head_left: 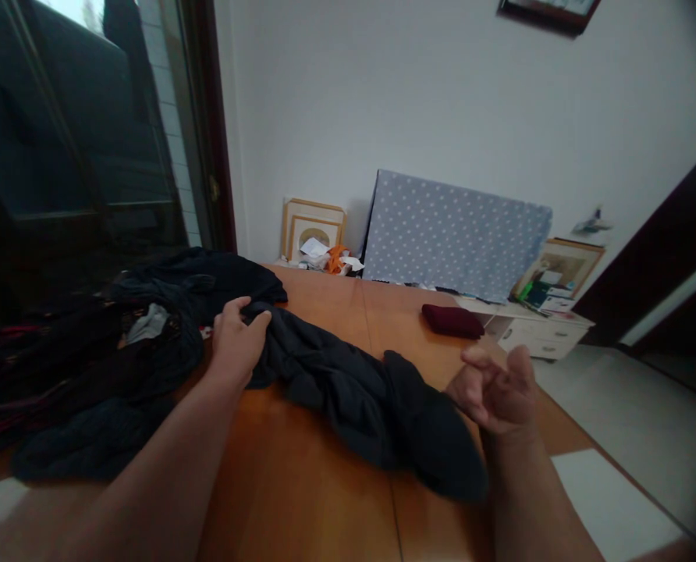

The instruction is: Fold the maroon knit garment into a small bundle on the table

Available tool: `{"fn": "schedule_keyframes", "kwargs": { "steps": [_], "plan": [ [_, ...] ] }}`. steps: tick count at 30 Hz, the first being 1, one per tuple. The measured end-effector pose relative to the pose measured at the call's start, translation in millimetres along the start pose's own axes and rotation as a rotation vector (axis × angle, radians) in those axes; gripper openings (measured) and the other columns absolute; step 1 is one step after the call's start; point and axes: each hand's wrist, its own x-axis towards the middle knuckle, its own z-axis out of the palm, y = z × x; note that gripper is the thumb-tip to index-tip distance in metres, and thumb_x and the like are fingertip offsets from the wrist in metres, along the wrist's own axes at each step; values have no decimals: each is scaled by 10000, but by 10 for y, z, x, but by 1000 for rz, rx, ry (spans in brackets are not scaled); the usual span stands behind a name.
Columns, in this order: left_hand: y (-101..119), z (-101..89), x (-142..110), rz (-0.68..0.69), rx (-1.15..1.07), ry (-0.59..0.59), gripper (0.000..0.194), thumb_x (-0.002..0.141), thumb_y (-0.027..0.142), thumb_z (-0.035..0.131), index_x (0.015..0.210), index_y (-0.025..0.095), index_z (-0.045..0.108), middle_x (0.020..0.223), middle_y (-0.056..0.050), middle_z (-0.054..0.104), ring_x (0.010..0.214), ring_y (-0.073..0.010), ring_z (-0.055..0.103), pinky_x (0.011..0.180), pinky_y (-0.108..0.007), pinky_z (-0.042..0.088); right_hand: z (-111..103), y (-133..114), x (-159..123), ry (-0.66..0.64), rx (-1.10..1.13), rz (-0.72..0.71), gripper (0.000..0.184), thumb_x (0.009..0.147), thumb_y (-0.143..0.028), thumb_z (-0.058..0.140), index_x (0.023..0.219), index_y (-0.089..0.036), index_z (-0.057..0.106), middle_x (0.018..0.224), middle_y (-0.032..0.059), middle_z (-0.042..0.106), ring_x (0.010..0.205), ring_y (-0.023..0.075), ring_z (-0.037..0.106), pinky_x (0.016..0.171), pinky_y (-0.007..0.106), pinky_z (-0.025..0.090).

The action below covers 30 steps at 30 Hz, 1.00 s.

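Note:
A dark garment (353, 390) lies stretched across the orange wooden table (301, 484). My left hand (236, 339) grips its upper end, fingers curled over the cloth next to a heap of dark clothes (119, 351). My right hand (494, 390) hovers palm up just right of the garment's lower end, fingers loosely curled with nothing in them.
A folded maroon cloth (452, 321) lies at the table's far right. A polka-dot covered board (453, 234), picture frames (313, 226) and papers lean against the white wall. A low white cabinet (535, 332) stands right of the table. Dark glass doors (79, 140) are at left.

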Motion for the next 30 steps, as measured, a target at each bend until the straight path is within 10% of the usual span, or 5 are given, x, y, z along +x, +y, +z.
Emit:
{"fn": "schedule_keyframes", "kwargs": {
  "steps": [4, 10, 16, 22, 30],
  "plan": [
    [79, -38, -107, 291, 337, -22, 478, 815, 488, 634, 1238, 268, 609, 1054, -83, 620, 1044, -297, 598, 954, -445, 447, 199, 183, 195, 163, -277, 121, 591, 826, -751, 510, 1019, -232, 717, 610, 8, 642, 445, 126, 488, 522, 290, 398],
    [168, 27, -296, 339, 498, -501, 459, 879, 604, 496, 1178, 292, 649, 899, -49, 721, 879, -268, 673, 743, -341, 454, 200, 777, 457, 333, -1016, 82, 426, 693, -566, 755, 945, -225, 719, 870, 53, 716, 802, 221, 638, 702, 310, 443],
    [61, 102, -397, 424, 671, -895, 233, 798, 451, 599, 916, 277, 698, 910, -58, 742, 834, -275, 680, 677, -326, 419, 197, 714, 414, 301, -673, 64, 168, 765, -392, 657, 752, -224, 656, 705, -17, 642, 655, 151, 570, 605, 262, 408],
    [113, 56, -259, 333, 379, -477, 207, 879, 348, 471, 916, 250, 651, 832, -28, 695, 776, -216, 638, 674, -301, 421, -74, 319, 447, 662, -179, -139, 163, 714, -351, 669, 804, -223, 627, 799, 3, 688, 701, 142, 625, 582, 247, 419],
    [218, 65, -218, 73, -287, -211, 194, 829, 372, 551, 925, 221, 627, 908, -16, 676, 835, -192, 627, 717, -285, 495, 92, 810, 472, 448, -962, 33, 231, 715, -446, 718, 823, -246, 675, 794, 40, 706, 765, 227, 630, 670, 322, 430]
  ]
}}
